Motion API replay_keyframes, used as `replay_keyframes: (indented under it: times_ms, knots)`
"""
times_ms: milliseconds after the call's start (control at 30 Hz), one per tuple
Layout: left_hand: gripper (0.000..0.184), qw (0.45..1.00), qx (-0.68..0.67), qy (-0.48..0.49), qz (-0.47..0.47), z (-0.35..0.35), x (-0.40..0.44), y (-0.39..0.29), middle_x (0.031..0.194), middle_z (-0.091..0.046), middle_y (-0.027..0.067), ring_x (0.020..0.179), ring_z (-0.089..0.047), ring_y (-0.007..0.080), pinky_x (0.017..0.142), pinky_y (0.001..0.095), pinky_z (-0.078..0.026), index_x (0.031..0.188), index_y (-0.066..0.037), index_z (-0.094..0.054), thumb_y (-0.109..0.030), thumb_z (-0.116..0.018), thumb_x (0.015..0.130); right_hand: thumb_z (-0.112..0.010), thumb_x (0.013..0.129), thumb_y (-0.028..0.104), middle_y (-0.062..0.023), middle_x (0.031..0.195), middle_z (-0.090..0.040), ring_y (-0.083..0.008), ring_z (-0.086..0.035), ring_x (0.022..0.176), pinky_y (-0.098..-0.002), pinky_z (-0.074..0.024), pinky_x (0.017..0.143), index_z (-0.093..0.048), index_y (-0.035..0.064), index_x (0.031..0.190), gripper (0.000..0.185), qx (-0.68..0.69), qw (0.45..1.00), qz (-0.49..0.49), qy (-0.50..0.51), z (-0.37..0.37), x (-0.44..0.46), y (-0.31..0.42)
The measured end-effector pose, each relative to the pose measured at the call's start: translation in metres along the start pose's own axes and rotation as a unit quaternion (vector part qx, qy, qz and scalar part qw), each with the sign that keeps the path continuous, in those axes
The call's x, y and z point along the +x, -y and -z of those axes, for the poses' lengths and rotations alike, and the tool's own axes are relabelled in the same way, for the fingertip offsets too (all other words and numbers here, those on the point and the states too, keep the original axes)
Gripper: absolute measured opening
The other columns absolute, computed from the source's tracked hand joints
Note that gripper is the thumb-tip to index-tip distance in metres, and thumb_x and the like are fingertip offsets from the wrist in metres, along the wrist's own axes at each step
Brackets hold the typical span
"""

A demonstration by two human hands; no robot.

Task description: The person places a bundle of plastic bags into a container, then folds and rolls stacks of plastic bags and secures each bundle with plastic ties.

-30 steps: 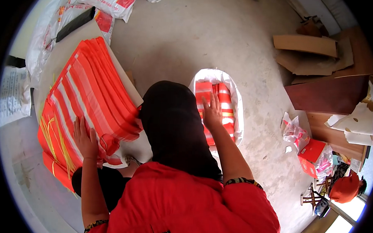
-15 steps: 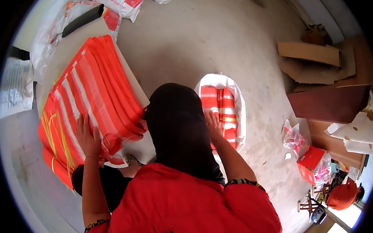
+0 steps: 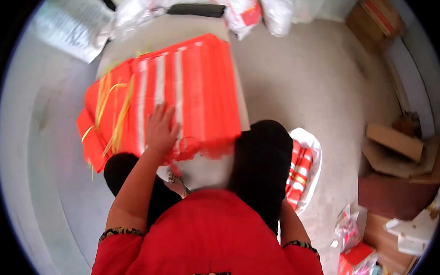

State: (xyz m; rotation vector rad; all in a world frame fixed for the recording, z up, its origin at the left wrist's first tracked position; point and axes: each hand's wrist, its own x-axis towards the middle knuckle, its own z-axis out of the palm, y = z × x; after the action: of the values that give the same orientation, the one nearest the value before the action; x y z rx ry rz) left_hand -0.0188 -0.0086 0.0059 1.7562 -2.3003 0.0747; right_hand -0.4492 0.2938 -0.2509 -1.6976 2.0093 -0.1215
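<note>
One bare left hand (image 3: 162,130) lies open, palm down, on the stack of red-and-white striped sheets (image 3: 209,88), which sits in front of the person on a pale board (image 3: 151,31), with loose yellow strands (image 3: 121,117) across the stack's left part. The right forearm (image 3: 293,230) reaches down beside the black-clad right leg (image 3: 260,173), which hides the right hand, so I can't tell whether it grips anything; just beyond, folded striped bundles (image 3: 303,169) lie in a white sack (image 3: 316,172).

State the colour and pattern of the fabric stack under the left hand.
Fabric stack: red-orange with white stripes, best in head view.
</note>
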Motion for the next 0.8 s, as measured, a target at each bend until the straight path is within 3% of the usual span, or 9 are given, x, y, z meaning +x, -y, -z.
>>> replay_keyframes:
  times_ms: [133,500,533,733,800]
  knots:
    - [0.063,1.000,-0.014,0.011,0.016,0.002,-0.002,0.000,0.165,-0.040,0.0164,0.156,-0.032,0.0363,0.126,0.0563,-0.024,0.152,-0.015,-0.053,-0.044,-0.060,0.097,-0.053,0.105,0.041,-0.0177,0.160,-0.045,-0.0361,-0.039,0.150,-0.0497,-0.0320,0.125,-0.041,0.0071,0.159,0.065,-0.012,1.000,-0.020,0.008,0.012,0.004,0.008]
    - [0.063,0.999,-0.035,0.012,0.029,0.005,-0.005,0.000,0.166,-0.039,0.0162,0.155,-0.033,0.0358,0.126,0.0565,-0.026,0.153,-0.017,-0.052,-0.043,-0.060,0.096,-0.052,0.106,0.042,-0.0176,0.160,-0.045,-0.0353,-0.039,0.150,-0.0493,-0.0321,0.125,-0.041,0.0061,0.158,0.065,-0.018,0.999,-0.041,-0.009,0.013,0.007,0.014]
    - [0.064,0.998,-0.037,0.037,0.041,0.006,-0.003,-0.001,0.167,-0.037,0.0166,0.157,-0.029,0.0345,0.128,0.0550,-0.021,0.154,-0.017,-0.051,-0.045,-0.059,0.097,-0.052,0.106,0.042,-0.0176,0.160,-0.045,-0.0353,-0.039,0.150,-0.0492,-0.0321,0.125,-0.041,0.0060,0.158,0.065,-0.018,0.999,-0.039,-0.009,0.009,0.009,0.019]
    - [0.061,0.999,-0.006,-0.028,-0.018,-0.018,-0.004,0.016,0.163,-0.042,0.0194,0.153,-0.037,0.0381,0.122,0.0572,-0.031,0.148,-0.013,-0.058,-0.035,-0.067,0.093,-0.052,0.106,0.043,-0.0175,0.160,-0.045,-0.0349,-0.040,0.150,-0.0489,-0.0321,0.125,-0.042,0.0055,0.158,0.065,0.009,0.999,-0.045,-0.018,0.001,0.034,0.048]
    - [0.062,1.000,0.012,0.006,-0.003,-0.009,-0.002,0.009,0.164,-0.042,0.0188,0.153,-0.037,0.0372,0.124,0.0553,-0.029,0.152,-0.014,-0.054,-0.033,-0.066,0.094,-0.051,0.107,0.043,-0.0175,0.160,-0.045,-0.0347,-0.040,0.150,-0.0489,-0.0322,0.125,-0.042,0.0053,0.158,0.065,0.021,0.998,-0.054,-0.023,0.006,0.039,0.051]
